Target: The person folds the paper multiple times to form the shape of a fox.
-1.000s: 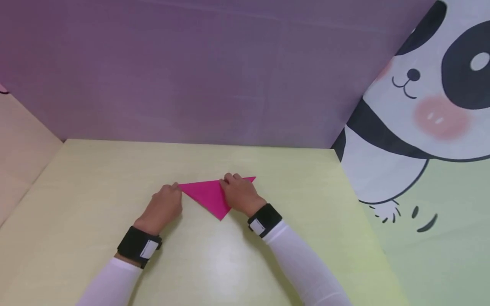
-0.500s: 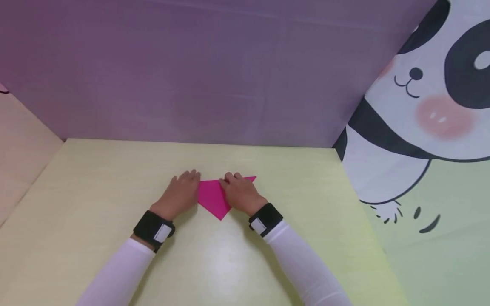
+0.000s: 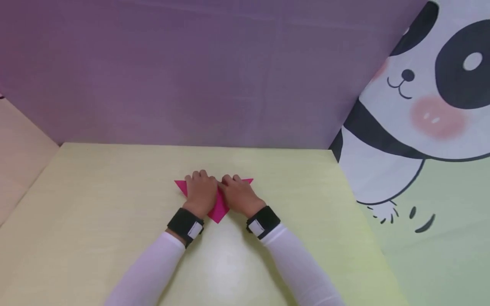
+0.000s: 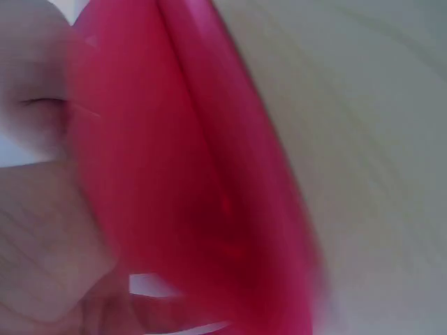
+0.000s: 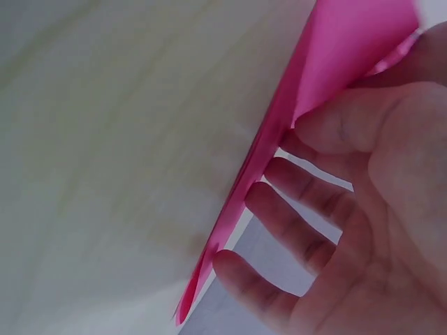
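Observation:
A bright pink sheet of paper (image 3: 219, 211), folded into a triangle, lies on the table with one point towards me. My left hand (image 3: 201, 193) rests across its left half and covers much of it, leaving the left tip in sight. My right hand (image 3: 240, 196) holds the right half, close beside the left. In the right wrist view, the thumb lies against the folded paper (image 5: 360, 52) and the fingertips (image 5: 234, 269) meet its long edge. The left wrist view is blurred; the pink paper (image 4: 150, 146) lies beside the left hand (image 4: 45, 237), whose fingertips are hidden.
A pale wood-look table (image 3: 95, 212) carries the paper. Behind it rises a purple backdrop (image 3: 191, 76). At the right hangs a panda-printed cloth (image 3: 390, 174). Both wrists wear black bands (image 3: 186, 225).
My left hand has moved from the paper's left tip rightwards over the sheet until it lies near the right hand. The left tip now shows again. My right hand has stayed in place.

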The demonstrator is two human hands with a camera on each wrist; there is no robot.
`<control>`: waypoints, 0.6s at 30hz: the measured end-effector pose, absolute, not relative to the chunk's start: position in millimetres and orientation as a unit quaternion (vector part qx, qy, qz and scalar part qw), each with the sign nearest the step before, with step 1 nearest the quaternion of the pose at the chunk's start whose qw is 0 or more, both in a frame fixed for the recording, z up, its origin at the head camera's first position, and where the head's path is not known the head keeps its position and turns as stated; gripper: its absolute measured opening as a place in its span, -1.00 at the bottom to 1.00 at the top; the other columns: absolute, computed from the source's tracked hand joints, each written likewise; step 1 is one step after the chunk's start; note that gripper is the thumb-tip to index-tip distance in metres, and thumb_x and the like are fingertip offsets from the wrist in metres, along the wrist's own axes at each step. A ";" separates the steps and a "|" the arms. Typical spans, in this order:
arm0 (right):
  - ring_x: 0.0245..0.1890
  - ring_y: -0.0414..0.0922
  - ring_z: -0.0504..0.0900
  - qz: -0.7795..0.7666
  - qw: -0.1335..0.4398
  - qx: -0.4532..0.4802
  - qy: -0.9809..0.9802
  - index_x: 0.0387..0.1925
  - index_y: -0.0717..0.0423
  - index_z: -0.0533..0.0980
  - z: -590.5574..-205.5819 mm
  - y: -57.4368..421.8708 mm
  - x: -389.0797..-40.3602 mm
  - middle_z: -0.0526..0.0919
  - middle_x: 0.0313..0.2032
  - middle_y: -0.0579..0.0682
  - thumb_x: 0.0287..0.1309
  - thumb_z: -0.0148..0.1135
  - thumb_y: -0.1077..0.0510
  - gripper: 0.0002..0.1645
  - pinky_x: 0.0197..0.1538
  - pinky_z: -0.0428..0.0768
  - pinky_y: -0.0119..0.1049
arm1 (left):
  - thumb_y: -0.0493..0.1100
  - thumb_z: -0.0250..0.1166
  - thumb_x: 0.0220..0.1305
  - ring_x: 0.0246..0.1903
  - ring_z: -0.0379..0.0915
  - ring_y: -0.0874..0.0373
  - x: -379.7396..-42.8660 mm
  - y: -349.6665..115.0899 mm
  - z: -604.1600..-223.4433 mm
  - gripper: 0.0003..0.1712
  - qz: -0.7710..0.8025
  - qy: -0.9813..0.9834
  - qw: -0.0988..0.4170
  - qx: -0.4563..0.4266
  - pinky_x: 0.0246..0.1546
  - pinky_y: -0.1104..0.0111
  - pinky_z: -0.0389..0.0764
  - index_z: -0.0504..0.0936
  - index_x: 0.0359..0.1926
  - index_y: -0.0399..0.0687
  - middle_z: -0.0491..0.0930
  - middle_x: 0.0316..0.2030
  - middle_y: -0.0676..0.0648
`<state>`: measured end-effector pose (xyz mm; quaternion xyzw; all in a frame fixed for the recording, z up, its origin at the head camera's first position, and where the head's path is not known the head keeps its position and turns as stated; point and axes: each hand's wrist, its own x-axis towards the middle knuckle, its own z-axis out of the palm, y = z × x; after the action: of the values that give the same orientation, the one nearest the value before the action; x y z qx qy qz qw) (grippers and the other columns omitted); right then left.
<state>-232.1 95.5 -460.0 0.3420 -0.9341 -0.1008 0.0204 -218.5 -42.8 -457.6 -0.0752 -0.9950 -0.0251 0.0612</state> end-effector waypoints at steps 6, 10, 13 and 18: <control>-0.11 -0.13 0.52 -0.014 0.030 0.347 -0.937 0.09 -0.06 0.54 -462.6 100.8 -236.3 0.56 -0.06 -0.04 0.30 0.10 0.07 -0.65 -0.03 0.54 -0.35 | -0.26 0.21 0.26 -0.32 0.53 -0.18 -224.3 -45.9 -458.6 -0.87 -0.084 -0.988 0.081 -0.096 -0.29 -0.04 0.54 0.59 -0.23 -0.24 0.56 -0.38 -0.27; -0.18 -0.12 0.54 0.067 0.092 0.323 -0.939 -0.06 -0.06 0.59 -460.9 103.4 -238.3 0.59 -0.14 -0.07 0.26 0.15 0.09 -0.76 -0.16 0.57 -0.31 | -0.28 0.24 0.23 -0.43 0.55 -0.09 -220.1 -53.2 -452.7 -0.96 -0.140 -0.977 0.116 -0.112 -0.45 0.03 0.55 0.60 -0.32 -0.18 0.57 -0.48 -0.19; -0.17 -0.14 0.52 0.106 0.124 0.309 -0.937 -0.14 -0.09 0.58 -453.4 105.9 -238.9 0.61 -0.19 -0.12 0.22 0.21 0.08 -0.83 -0.17 0.53 -0.26 | -0.26 0.28 0.21 -0.49 0.51 0.01 -215.6 -56.9 -442.7 -0.93 -0.190 -0.966 0.132 -0.115 -0.50 0.13 0.51 0.60 -0.41 -0.12 0.54 -0.55 -0.11; -0.32 -0.23 0.53 0.179 0.109 0.291 -0.933 -0.24 -0.05 0.56 -433.3 110.2 -235.2 0.62 -0.34 -0.15 0.22 0.24 0.12 -0.92 -0.22 0.55 -0.37 | -0.23 0.33 0.18 -0.52 0.46 0.09 -209.5 -57.7 -424.3 -0.91 -0.239 -0.953 0.131 -0.132 -0.50 0.25 0.49 0.60 -0.44 -0.07 0.54 -0.56 -0.06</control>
<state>-235.2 110.2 -433.3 0.2910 -0.9335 0.1791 0.1090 -209.5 -57.7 -424.3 -0.1319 -0.9531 -0.2388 0.1309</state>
